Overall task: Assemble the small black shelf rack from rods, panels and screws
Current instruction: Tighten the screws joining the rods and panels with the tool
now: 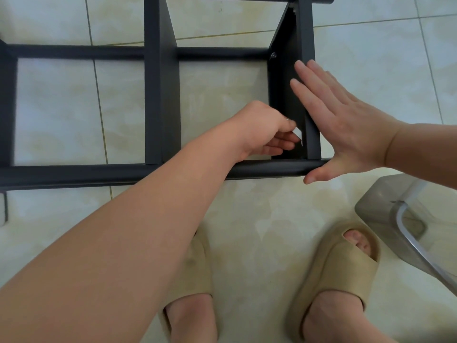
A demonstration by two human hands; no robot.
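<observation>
1. Black shelf rack point(160, 95) lying flat on the tiled floor point(57, 107), straight ahead of the feet, partly built: upright panels joined by cross rods.
2. At the rack's right end, right panel point(284, 95) standing on edge, with a screw point(273, 55) at its far inner corner, where a cross rod point(222, 52) meets it.
3. Along the rack's near edge, front rod point(99, 173) running left to right past the foot of that panel.
4. Inside the rack, low against the right panel: left hand point(267, 129), fingers curled, pinching a small white piece point(298, 133) (too small to tell what it is) right at the panel's inner face.
5. Outside the rack's right end: right hand point(346, 125) spread flat, fingers straight, laid against the panel's outer edge, thumb just under the tip of the front rod, gripping nothing.
6. Nearer than the rack: two beige slippers point(341, 263) on the feet, toes pointing toward the rack.
7. Right of the rack and nearer, apart from it: grey translucent object point(380, 201) with a bent metal tube point(420, 251) running over it, partly cut off by the picture's edge.
</observation>
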